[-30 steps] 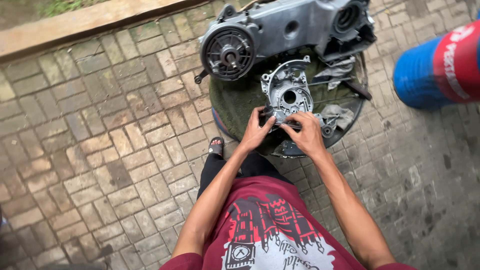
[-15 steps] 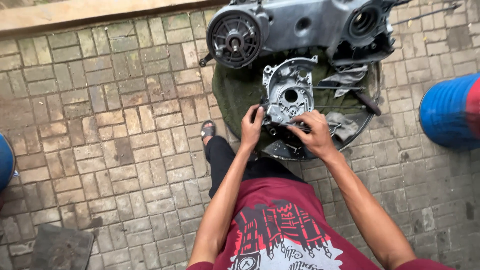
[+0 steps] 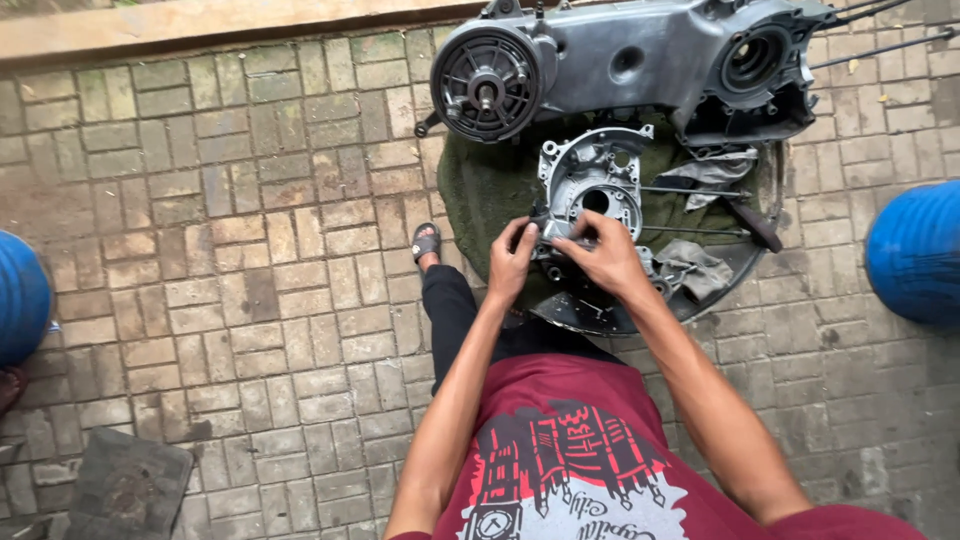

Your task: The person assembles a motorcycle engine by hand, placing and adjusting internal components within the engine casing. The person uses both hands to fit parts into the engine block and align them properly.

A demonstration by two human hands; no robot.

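Both hands meet at the near edge of the cast-metal crankcase cover (image 3: 592,190), lying flat on green cloth (image 3: 480,190): left hand (image 3: 512,262) and right hand (image 3: 603,258) pinch a small dark part (image 3: 553,236) there. Ribbed grey engine casing (image 3: 620,62) sits beyond, on brick paving (image 3: 230,250).

**Brick floor and what lies on it**

The paved brick floor (image 3: 250,250) carries a grey engine casing (image 3: 620,60) at the far side. Near it lies a round dark tray (image 3: 745,250). Blue drums stand at far left (image 3: 20,295) and right (image 3: 915,250). A dark slab (image 3: 125,490) lies near left.
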